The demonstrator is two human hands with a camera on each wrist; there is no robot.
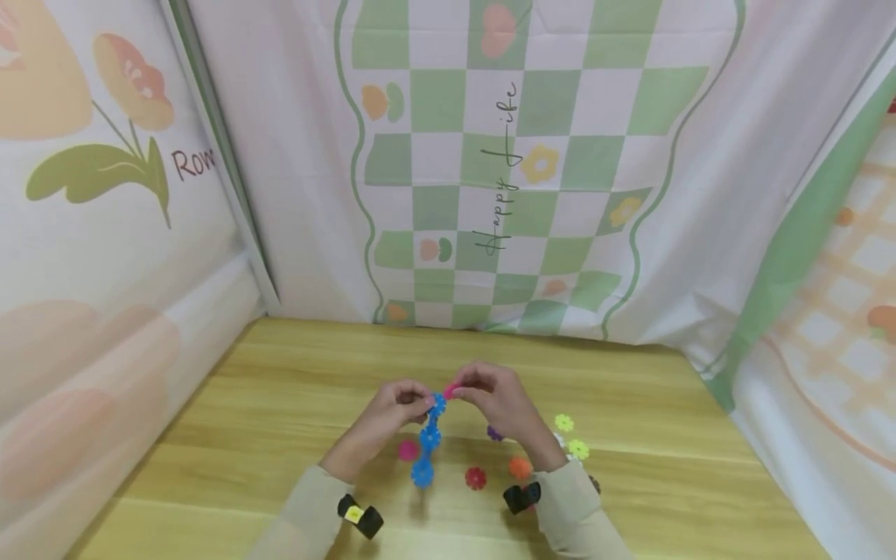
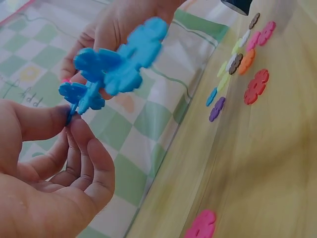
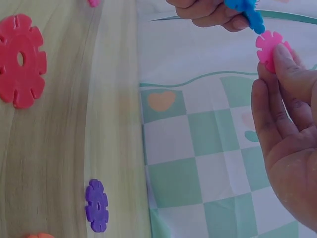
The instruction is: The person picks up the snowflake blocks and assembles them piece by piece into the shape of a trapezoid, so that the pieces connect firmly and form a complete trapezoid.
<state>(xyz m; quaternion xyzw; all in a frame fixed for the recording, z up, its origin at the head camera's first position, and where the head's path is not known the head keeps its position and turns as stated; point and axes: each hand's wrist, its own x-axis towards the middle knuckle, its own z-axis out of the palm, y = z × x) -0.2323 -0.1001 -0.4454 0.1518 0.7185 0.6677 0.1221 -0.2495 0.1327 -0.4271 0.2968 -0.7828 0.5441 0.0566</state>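
A chain of several joined blue snowflake discs (image 1: 430, 438) hangs over the table from my left hand (image 1: 393, 410). In the left wrist view, that hand's (image 2: 59, 183) thumb and fingers pinch one blue disc at the chain's end, while the other blue discs (image 2: 141, 47) stick out toward the camera. My right hand (image 1: 498, 398) pinches a pink snowflake disc (image 3: 269, 48) between thumb and fingers. The pink disc's rim is up against the end of the blue chain (image 3: 247, 11); whether their slots are joined I cannot tell.
On the wooden table (image 1: 280, 420) lie loose discs: a pink one (image 1: 409, 449), a red one (image 1: 476, 477), an orange one (image 1: 519, 467), a purple one (image 3: 97, 206) and yellow-green ones (image 1: 578, 449). A checkered cloth (image 1: 483, 194) hangs behind the table.
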